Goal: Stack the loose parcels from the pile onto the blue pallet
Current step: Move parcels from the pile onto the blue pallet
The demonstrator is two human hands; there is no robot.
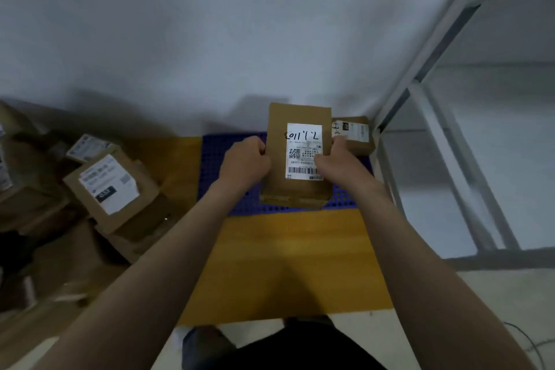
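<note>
A brown cardboard parcel (277, 159) with a white shipping label is held over the blue pallet (214, 159), its label facing up. My left hand (244, 161) grips its left edge and my right hand (338, 161) grips its right edge. A smaller labelled parcel (357, 132) sits at the pallet's far right corner, just behind my right hand. The pile of loose parcels (105, 186) lies on the floor to the left, boxes tilted at different angles. I cannot tell whether the held parcel touches the pallet.
The pallet lies on a yellow floor mat (288, 264) against a white wall. A white metal rack frame (435, 117) stands close on the right. A thin cable (528, 342) lies on the floor at the lower right.
</note>
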